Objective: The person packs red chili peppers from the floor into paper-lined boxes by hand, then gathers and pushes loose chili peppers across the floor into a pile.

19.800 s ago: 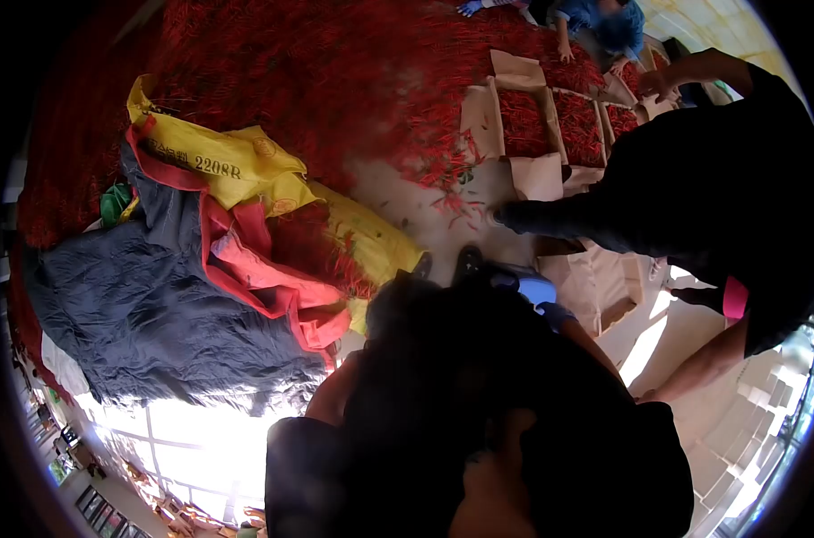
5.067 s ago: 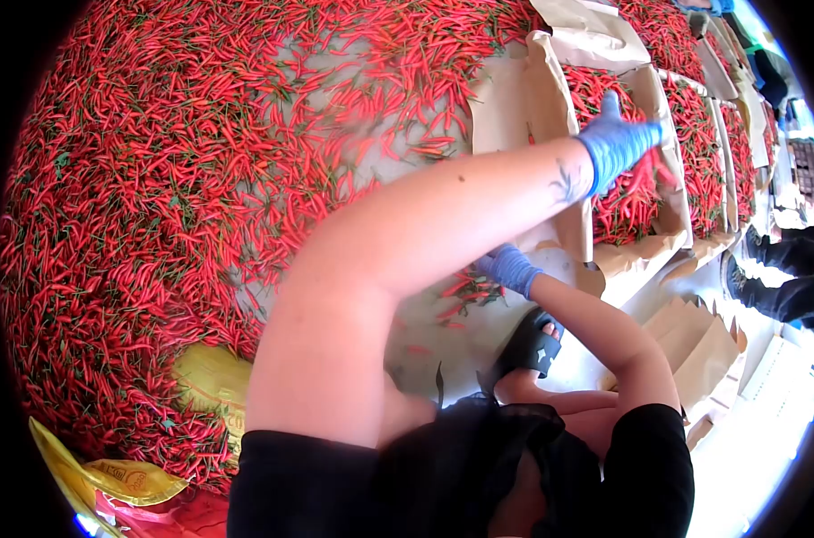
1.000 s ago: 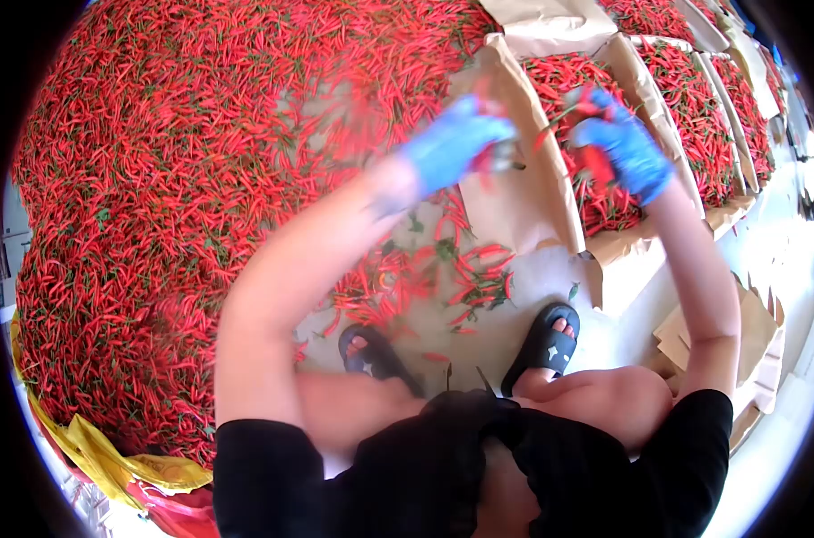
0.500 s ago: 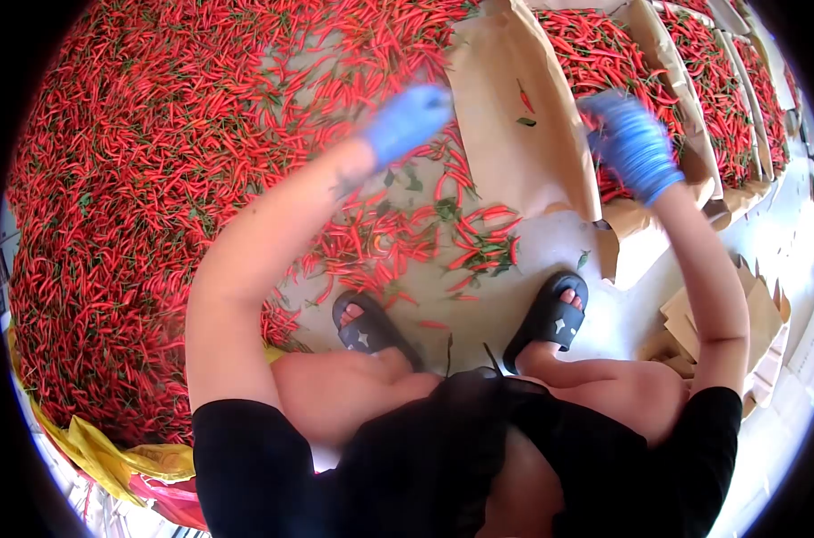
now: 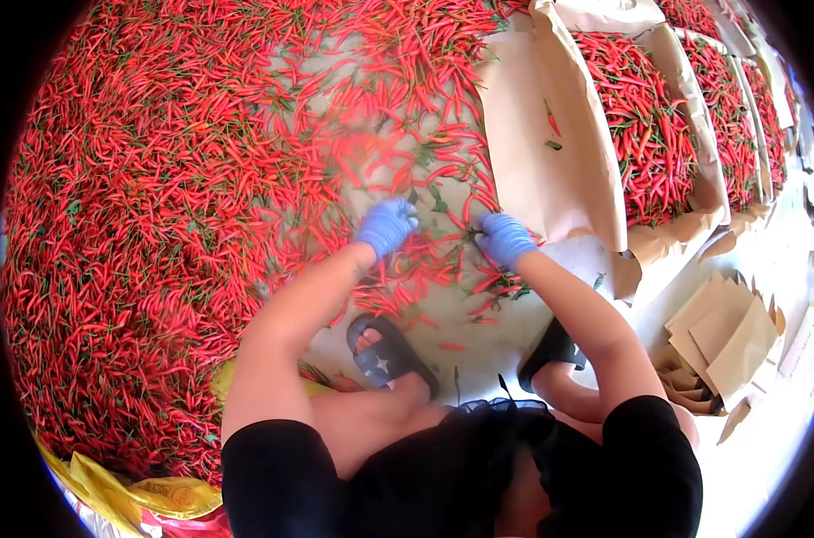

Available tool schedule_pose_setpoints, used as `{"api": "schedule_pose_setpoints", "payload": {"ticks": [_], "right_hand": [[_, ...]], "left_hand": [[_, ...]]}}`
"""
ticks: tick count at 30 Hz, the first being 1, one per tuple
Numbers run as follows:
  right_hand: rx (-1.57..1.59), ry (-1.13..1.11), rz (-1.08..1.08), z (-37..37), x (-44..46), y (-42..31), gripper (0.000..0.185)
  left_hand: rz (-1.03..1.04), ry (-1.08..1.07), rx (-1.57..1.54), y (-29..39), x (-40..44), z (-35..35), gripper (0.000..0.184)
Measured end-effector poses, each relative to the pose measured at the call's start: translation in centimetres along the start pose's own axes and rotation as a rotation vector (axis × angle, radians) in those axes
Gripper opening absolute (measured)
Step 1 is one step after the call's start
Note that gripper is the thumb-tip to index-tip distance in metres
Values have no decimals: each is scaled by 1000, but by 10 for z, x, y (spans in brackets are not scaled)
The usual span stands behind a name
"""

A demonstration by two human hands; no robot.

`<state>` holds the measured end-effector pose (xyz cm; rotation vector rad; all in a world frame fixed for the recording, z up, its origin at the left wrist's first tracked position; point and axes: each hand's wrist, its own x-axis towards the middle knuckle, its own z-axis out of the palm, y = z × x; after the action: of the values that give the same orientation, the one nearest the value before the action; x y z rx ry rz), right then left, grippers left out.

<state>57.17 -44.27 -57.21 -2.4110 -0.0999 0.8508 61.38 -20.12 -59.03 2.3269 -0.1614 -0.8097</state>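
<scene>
In the head view my left hand (image 5: 389, 227), in a blue glove, is low over the loose red chili peppers (image 5: 416, 278) in front of my feet. Its fingers are curled in, and what they hold, if anything, does not show. My right hand (image 5: 506, 239), gloved in blue too, is a short way to the right, by the near left edge of the brown paper liner (image 5: 550, 193). Its fingers are pinched together close to some peppers and green leaves; whether one is gripped cannot be made out.
A wide heap of red chilies (image 5: 147, 233) covers the floor on the left. On the right stand paper-lined boxes of chilies (image 5: 645, 134). Folded brown cardboard (image 5: 725, 332) lies at the lower right, a yellow sack (image 5: 111, 484) at the lower left. My sandal (image 5: 389, 354) is nearby.
My right hand has left the filled box and come down and left to the peppers on the floor. My left hand has dropped lower. The whole view has shifted slightly.
</scene>
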Motion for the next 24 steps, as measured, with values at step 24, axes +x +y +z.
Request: {"api": "schedule_pose_setpoints", "payload": {"ticks": [24], "right_hand": [[28,100,-57,-62,64,-43,42]], "left_hand": [[-154,-45,-708,6,-5,-79,39]]}}
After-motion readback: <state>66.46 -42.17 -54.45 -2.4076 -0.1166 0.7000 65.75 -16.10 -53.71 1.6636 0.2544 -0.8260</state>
